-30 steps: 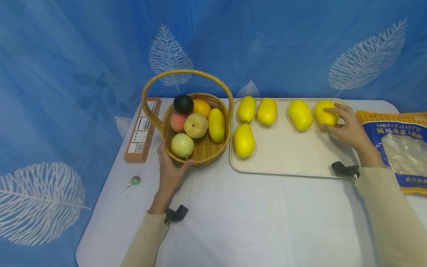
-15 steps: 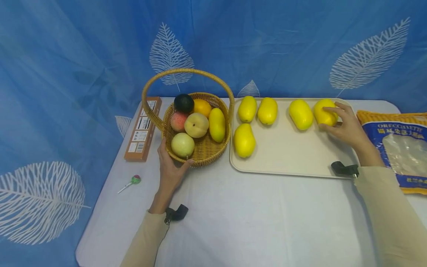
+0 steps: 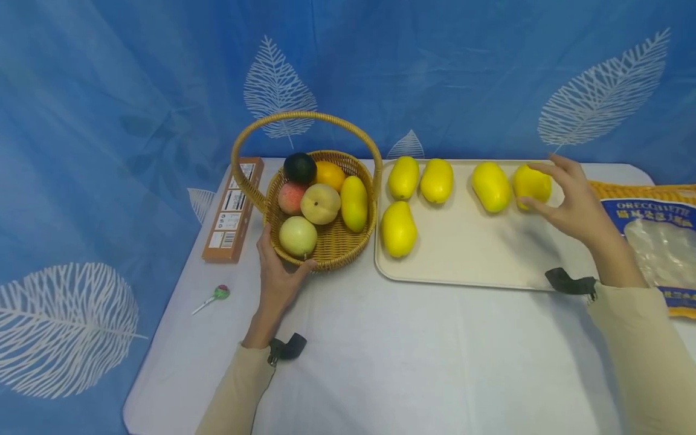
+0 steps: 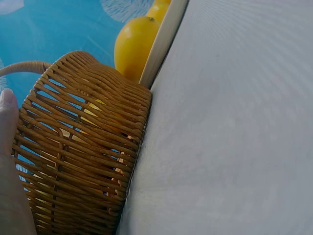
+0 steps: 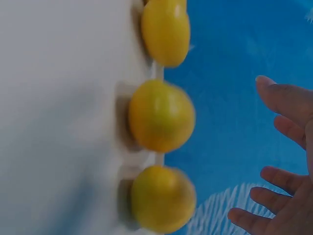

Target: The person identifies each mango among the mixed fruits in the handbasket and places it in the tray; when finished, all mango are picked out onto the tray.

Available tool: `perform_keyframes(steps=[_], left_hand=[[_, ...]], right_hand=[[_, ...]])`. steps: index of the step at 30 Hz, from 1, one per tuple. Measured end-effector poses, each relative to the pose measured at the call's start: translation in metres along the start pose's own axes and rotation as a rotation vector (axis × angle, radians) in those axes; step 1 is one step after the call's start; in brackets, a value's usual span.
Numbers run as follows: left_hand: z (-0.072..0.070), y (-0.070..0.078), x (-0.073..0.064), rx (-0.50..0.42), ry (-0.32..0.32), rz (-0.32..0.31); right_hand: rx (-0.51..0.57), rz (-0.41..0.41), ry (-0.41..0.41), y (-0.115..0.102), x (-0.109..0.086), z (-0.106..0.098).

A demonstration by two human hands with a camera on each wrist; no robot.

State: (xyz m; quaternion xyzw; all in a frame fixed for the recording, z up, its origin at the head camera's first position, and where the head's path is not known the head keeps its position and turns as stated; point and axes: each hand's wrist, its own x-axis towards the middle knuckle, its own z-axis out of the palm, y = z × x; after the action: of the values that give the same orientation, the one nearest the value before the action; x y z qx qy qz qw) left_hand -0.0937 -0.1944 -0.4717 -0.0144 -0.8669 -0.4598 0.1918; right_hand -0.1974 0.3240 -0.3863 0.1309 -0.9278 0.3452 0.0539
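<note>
In the head view my left hand (image 3: 279, 279) holds the near left rim of the wicker basket (image 3: 342, 261), its thumb along the front. The left wrist view shows the thumb (image 4: 7, 122) against the woven side; the other fingers are out of sight there. Fruit fills the basket: a peach (image 3: 319, 204), a pale green round fruit (image 3: 298, 236) and several others. My right hand (image 3: 577, 202) hovers over the right end of the beige tray (image 3: 462, 260), fingers spread and holding nothing. Nearest to it lies a yellow mango (image 3: 530, 184), with another mango (image 3: 491, 187) to its left.
Three more mangoes lie at the tray's left end, one of them a front mango (image 3: 399, 229). A pasta bag (image 3: 660, 241) lies right of the tray. Left of the basket are a brown box (image 3: 228, 217) and a lollipop (image 3: 220, 293). A blue curtain (image 3: 435, 72) hangs behind.
My right hand has let go of the rightmost mango and drawn up and slightly right, its fingers spreading. The mango stays on the tray. My left hand and the basket have not moved.
</note>
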Motion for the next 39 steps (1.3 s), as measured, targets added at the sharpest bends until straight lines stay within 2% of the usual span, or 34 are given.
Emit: perform_keyframes(steps=[5,9,16,26,32,39], left_hand=[[-0.001,0.0,0.0,-0.004,-0.001,-0.012],[-0.002,-0.001,-0.001,-0.004,-0.005,-0.02],[-0.002,0.0,-0.001,-0.002,-0.012,-0.023],[-0.001,0.0,0.0,-0.005,-0.012,-0.009],[-0.001,0.0,0.0,0.001,-0.008,-0.004],[-0.001,0.001,0.001,-0.008,-0.015,-0.005]], right_hand=[[-0.004,-0.103,-0.002,-0.03,-0.001,-0.001],[-0.012,-0.17,0.004,-0.043,0.001,0.002],[0.04,-0.266,-0.008,-0.067,0.003,0.017],[0.045,-0.467,-0.092,-0.105,0.006,0.056],[0.137,-0.519,-0.182,-0.133,0.007,0.088],[0.2,-0.547,-0.28,-0.16,0.012,0.116]])
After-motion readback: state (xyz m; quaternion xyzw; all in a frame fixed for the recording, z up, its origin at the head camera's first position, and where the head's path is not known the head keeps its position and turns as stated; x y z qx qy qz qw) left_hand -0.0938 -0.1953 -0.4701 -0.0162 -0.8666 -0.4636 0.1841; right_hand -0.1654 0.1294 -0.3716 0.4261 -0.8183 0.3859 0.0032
